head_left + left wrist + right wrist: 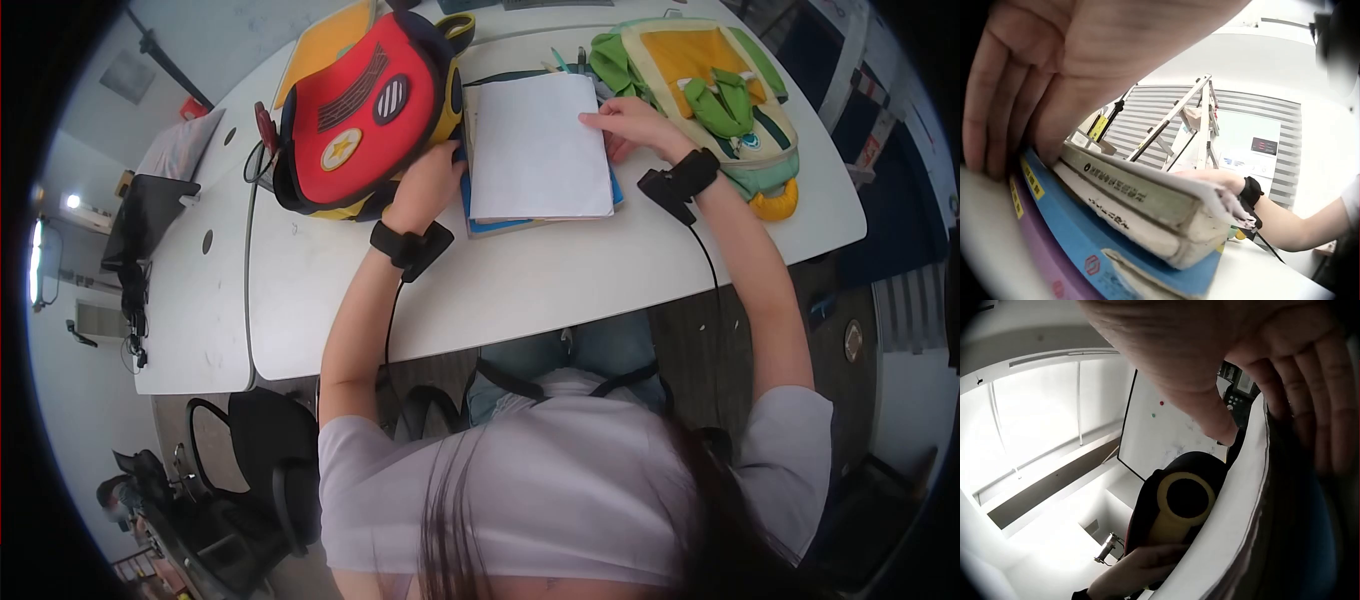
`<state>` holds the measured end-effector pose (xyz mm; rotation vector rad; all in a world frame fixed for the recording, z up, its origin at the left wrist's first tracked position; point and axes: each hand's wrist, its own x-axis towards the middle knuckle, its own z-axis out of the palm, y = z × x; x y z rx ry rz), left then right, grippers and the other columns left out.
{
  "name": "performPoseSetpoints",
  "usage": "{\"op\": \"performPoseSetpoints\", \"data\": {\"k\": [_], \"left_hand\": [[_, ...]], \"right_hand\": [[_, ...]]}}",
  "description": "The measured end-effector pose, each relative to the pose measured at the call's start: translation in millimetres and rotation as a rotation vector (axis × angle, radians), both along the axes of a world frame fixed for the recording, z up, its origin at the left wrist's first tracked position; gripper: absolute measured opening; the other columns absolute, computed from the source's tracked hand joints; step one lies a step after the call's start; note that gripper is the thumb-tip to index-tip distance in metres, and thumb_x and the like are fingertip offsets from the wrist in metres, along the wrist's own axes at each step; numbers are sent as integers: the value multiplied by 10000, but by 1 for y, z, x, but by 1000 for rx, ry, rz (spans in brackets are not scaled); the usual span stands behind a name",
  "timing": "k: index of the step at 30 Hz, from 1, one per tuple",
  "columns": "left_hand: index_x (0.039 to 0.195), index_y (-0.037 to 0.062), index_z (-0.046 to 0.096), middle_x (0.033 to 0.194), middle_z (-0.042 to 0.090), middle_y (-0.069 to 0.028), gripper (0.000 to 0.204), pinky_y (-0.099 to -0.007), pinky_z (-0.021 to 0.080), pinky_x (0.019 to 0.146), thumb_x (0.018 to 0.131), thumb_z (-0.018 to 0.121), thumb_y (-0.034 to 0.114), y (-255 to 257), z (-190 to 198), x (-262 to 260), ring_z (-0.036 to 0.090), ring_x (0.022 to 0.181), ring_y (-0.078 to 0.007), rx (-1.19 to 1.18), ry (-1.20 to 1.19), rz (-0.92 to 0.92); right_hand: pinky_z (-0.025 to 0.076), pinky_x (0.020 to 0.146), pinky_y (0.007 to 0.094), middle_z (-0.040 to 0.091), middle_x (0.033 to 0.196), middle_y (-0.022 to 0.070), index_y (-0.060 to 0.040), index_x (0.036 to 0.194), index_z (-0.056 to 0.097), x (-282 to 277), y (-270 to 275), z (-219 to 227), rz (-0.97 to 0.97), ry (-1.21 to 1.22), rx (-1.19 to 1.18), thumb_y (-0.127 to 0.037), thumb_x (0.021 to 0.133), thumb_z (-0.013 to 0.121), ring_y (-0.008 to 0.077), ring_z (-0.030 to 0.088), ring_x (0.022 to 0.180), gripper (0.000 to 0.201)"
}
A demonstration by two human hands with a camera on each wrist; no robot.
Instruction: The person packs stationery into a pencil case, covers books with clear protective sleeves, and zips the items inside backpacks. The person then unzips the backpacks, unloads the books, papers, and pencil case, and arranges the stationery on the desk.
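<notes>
A white sheet (540, 150) tops a stack of books on the table. In the left wrist view, two thick pale books, one with a grey-green spine (1141, 190), lie over a blue book (1072, 225) and a purple one (1044, 253). Fairly straight fingers of the left hand (430, 185) (1054, 69) touch the stack's left side. At the right edge is the right hand (640, 130) (1229, 356), its thumb over the sheet (1229, 506) and its extended fingers down along the side. The fingertips' exact contact is partly hidden.
A red, black and yellow backpack (350, 120) stands just left of the stack. To the right lies a green and cream backpack (690, 60). Pens (560, 60) show behind the sheet. The white table's (560, 280) near edge runs before the person's lap; cables hang from both wrists.
</notes>
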<state>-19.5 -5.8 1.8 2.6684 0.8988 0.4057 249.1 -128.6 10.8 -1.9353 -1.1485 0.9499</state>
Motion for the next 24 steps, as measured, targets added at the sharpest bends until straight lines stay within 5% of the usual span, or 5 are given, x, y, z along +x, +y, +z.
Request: {"op": "performPoseSetpoints", "data": {"k": [3, 10, 14, 20, 24], "left_hand": [[1080, -60, 536, 933, 602, -249, 339, -383, 456, 797, 795, 540, 122, -5, 6, 7, 584, 877, -361, -74, 15, 33], [1294, -36, 342, 1090, 554, -254, 600, -345, 468, 793, 769, 544, 172, 10, -2, 15, 592, 944, -317, -480, -118, 70], [1354, -16, 229, 1207, 482, -234, 751, -323, 406, 914, 742, 594, 222, 8, 5, 21, 525, 1076, -312, -695, -141, 125], [1370, 14, 211, 1343, 338, -225, 831, -313, 246, 1039, 706, 655, 241, 4, -10, 34, 317, 1274, -301, -543, -269, 100], [1376, 21, 206, 1332, 364, -216, 866, -309, 263, 1027, 694, 675, 274, 2, -6, 28, 338, 1261, -305, -545, -268, -20]], "right_hand": [[478, 528, 239, 588, 741, 62, 6, 828, 568, 0, 4, -14, 41, -57, 149, -357, 785, 629, 134, 591, 626, 371], [470, 641, 242, 591, 794, 49, -13, 880, 588, 17, -1, -24, -50, -47, 112, -308, 773, 642, 118, 582, 739, 319], [446, 753, 237, 599, 918, 45, -21, 972, 595, 7, -17, -10, -76, 294, 145, -321, 781, 637, 111, 568, 854, 359], [416, 835, 242, 603, 993, 24, -25, 1056, 583, 5, -19, -21, 19, 406, 140, -326, 777, 648, 114, 557, 922, 415], [420, 824, 241, 604, 987, 22, -32, 1058, 583, 2, -27, -12, -21, 434, 151, -325, 764, 667, 117, 559, 906, 424]]}}
